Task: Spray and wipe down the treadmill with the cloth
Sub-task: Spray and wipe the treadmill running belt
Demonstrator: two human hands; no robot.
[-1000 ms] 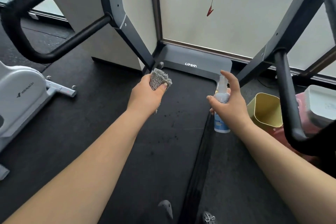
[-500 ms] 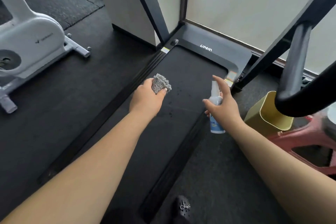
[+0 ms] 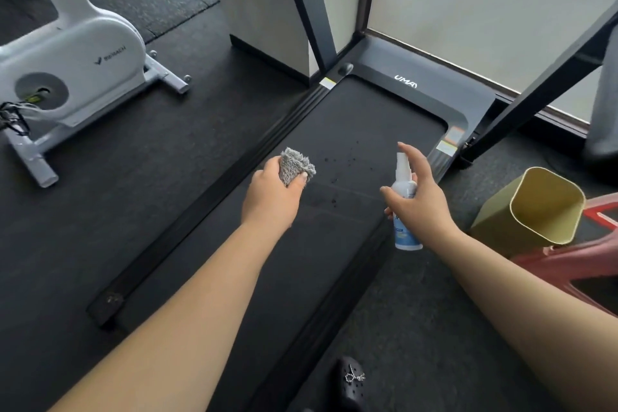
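Here, cloth (image 3: pixel 297 166) bunched in left fingers (image 3: pixel 302 177), bottle (image 3: pixel 405 207) gripped right.

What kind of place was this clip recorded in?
Most likely a small gym or home workout room. A treadmill lies on dark rubber flooring, and a white exercise bike stands to its left. Frosted window panels run behind the treadmill.

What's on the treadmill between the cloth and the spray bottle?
In the head view, only treadmill belt lies between the cloth and the spray bottle, speckled with small dark spots.
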